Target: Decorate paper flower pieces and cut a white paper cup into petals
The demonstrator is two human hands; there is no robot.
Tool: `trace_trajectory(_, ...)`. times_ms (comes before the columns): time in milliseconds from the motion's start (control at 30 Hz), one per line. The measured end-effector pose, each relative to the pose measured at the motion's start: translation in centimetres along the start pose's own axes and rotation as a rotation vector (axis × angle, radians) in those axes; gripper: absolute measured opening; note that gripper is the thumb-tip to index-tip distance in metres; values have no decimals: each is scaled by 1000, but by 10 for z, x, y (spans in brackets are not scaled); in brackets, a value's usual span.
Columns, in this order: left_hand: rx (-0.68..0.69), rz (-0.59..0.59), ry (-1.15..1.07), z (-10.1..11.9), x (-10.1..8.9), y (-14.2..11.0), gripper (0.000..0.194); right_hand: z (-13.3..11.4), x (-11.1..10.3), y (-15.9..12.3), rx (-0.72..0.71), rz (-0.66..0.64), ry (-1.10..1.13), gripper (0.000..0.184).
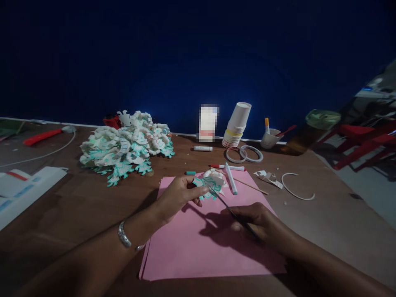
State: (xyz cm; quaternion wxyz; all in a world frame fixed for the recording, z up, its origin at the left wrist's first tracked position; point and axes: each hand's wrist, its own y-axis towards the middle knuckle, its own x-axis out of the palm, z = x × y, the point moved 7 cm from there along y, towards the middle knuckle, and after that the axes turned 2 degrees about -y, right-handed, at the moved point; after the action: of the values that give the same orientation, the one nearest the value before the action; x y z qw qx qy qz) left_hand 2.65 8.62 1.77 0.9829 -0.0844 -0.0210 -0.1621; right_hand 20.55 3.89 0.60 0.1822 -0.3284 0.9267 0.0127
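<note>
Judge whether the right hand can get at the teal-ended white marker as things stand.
Probably yes: the teal-ended white marker lies uncovered just beyond the right hand, though that hand already grips a slim dark tool.

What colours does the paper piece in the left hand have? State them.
The paper piece is white with teal-green markings; the head view shows it best.

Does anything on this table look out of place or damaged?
The stack of white paper cups leans to the right instead of standing straight. Small white paper scraps lie loose right of the pink paper sheets, and beside them a thin white curved strip lies open like a broken ring, though I can't tell whether it's damaged.
</note>
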Motion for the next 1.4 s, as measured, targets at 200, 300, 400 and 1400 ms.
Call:
trace_trajectory(200,-50,-35,23,-3,3,-1,32,-4,-1,0,-25,6,-10,37)
trace_trajectory(300,-30,-16,43,-2,1,0,30,-4,-2,1,-20,1,-18,37)
trace_trajectory(400,7,14,27,0,-1,1,25,-3,-1,1,-16,-16,-32,36)
trace_trajectory(1400,-44,-94,164,-2,9,-2,20,4,4,3,14,-45,7,39)
